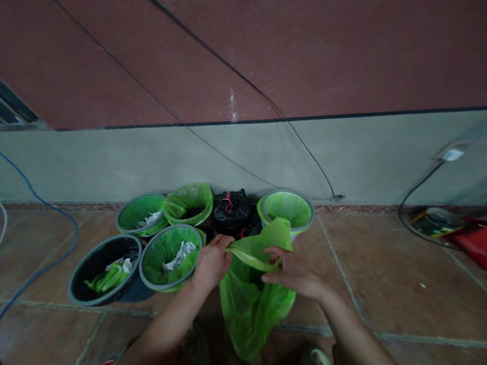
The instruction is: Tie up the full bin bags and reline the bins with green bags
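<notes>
A green plastic bag [252,319] hangs in front of me with its mouth partly open, between my feet. My left hand [214,262] pinches the left end of a folded strip at its upper edge. On the other side, my right hand [291,272] has its fingers curled round the same edge, the thumb below the strip. The inside of the bag is dark and I cannot make out what it holds. Just behind it stands a bin with a green liner [288,206], partly covered by the bag's raised flap.
Left of the bag stand green-lined bins [173,256], [141,213], [191,200] and a dark bin [105,272] holding crumpled plastic. Tied black bags [230,210] sit by the wall. A blue hose [48,265] crosses the floor at left; a red item [485,246] lies at right.
</notes>
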Demonstrator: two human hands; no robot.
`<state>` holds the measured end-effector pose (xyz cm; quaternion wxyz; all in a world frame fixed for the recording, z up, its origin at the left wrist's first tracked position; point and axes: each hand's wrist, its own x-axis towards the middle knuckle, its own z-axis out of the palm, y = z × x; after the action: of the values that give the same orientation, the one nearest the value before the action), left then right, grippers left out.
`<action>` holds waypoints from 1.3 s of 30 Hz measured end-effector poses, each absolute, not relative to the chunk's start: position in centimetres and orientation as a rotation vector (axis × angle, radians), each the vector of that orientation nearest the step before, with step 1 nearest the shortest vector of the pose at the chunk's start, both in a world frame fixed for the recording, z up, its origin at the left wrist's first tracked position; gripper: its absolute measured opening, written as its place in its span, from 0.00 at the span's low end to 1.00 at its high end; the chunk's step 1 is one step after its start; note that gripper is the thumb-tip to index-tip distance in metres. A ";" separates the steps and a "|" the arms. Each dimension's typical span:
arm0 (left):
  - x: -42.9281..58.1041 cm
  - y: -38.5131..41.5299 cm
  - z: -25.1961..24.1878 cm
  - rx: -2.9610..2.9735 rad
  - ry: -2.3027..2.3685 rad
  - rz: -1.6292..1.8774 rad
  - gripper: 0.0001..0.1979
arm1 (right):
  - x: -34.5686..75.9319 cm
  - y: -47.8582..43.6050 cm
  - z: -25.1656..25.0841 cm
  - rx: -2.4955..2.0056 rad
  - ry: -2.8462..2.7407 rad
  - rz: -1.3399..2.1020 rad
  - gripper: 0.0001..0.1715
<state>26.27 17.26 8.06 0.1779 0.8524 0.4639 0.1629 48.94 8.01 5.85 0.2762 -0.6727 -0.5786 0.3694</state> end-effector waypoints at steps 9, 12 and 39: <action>27.3 16.8 7.1 2.382 1.211 0.523 0.21 | 46.1 8.1 6.5 -1.635 -1.590 0.903 0.04; 27.1 16.9 7.3 2.432 1.266 0.386 0.20 | 46.4 8.1 6.8 -1.710 -1.543 0.635 0.04; 26.4 17.9 9.0 2.436 1.499 0.202 0.18 | 49.9 7.9 6.3 -1.921 -1.463 0.161 0.13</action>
<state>26.44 17.89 8.98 0.1366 0.8415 0.5180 0.0698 49.94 7.95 6.33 0.3529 -0.7426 -0.5657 0.0622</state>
